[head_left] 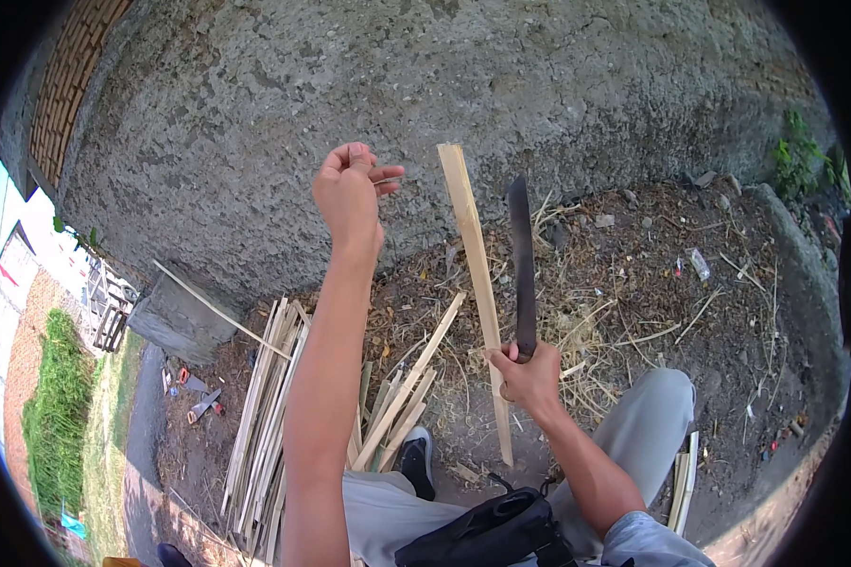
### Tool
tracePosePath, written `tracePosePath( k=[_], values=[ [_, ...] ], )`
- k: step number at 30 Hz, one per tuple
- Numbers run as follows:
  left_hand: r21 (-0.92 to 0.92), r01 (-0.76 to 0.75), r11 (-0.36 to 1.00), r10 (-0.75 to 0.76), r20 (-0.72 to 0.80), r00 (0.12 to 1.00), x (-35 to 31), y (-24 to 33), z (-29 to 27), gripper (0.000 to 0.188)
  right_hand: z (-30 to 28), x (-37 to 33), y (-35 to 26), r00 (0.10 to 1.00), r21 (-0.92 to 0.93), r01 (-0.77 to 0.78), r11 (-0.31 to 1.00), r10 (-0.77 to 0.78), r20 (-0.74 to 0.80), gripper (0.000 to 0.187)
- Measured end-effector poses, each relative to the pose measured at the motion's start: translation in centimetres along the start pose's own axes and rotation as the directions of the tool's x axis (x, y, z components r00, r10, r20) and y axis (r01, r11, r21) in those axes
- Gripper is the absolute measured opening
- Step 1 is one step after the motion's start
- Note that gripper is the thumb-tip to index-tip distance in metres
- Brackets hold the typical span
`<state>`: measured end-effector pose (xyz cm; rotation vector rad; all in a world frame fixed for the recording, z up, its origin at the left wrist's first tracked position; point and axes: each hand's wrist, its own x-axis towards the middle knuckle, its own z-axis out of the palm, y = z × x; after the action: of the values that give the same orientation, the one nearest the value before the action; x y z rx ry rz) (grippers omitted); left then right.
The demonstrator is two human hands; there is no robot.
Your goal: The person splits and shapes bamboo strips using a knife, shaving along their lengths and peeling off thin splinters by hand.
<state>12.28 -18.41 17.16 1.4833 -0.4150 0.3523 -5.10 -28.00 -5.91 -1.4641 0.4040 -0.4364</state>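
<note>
My right hand (529, 375) grips the handle of a long dark machete (521, 260), its blade pointing up and away from me. Beside the blade stands a long pale bamboo slat (477, 274), upright and slightly tilted, its lower end on the ground by my knee; I cannot tell if anything holds it. My left hand (350, 189) is raised high to the left of the slat's top, fingers loosely curled, holding nothing and not touching the slat.
A pile of split bamboo slats (265, 416) lies on the ground at the left. A rough grey plastered wall (397, 85) rises ahead. Dry straw and litter (633, 302) cover the dirt. My black shoe (416, 460) and a black bag (492, 534) are below.
</note>
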Motion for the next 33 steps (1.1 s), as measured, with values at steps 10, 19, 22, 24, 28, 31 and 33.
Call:
tracePosePath(
  k=[10,19,22,24,28,31,33],
  values=[
    [0.063,0.098,0.993,-0.115,0.371,0.921,-3.0,-2.0,0.2,0.041,0.1,-0.2,-0.5,0.999,-0.005,-0.048,0.999,0.048,-0.019,0.029],
    [0.077,0.032,0.997,-0.052,0.28,0.959,-3.9,-1.2,1.6,0.025,0.1,-0.1,0.2,0.999,0.001,-0.042,0.999,0.042,0.004,0.029],
    [0.238,-0.11,0.965,0.048,0.254,0.966,-4.3,-0.5,1.8,0.025,0.1,-0.1,0.0,0.998,0.021,-0.066,0.998,0.066,0.009,0.029],
    [0.272,-0.189,0.944,0.13,0.22,0.967,-3.6,-0.8,1.4,0.025,0.1,-0.2,-0.2,0.998,0.018,-0.056,0.998,0.056,0.01,0.029],
    [0.198,-0.101,0.975,0.089,0.07,0.994,-1.6,1.1,0.9,0.025,-0.1,-0.1,-0.1,0.999,-0.038,-0.04,0.998,0.04,0.0,0.029],
    [0.222,-0.022,0.975,-0.017,0.174,0.985,-1.4,0.4,0.9,0.023,-0.3,0.0,-0.1,0.998,0.01,-0.067,0.998,0.067,-0.022,0.029],
    [0.33,-0.002,0.944,-0.079,0.23,0.97,-1.7,-0.6,0.3,0.028,-0.1,-0.3,-1.0,0.997,0.027,-0.074,0.997,0.075,-0.016,0.029]
  ],
)
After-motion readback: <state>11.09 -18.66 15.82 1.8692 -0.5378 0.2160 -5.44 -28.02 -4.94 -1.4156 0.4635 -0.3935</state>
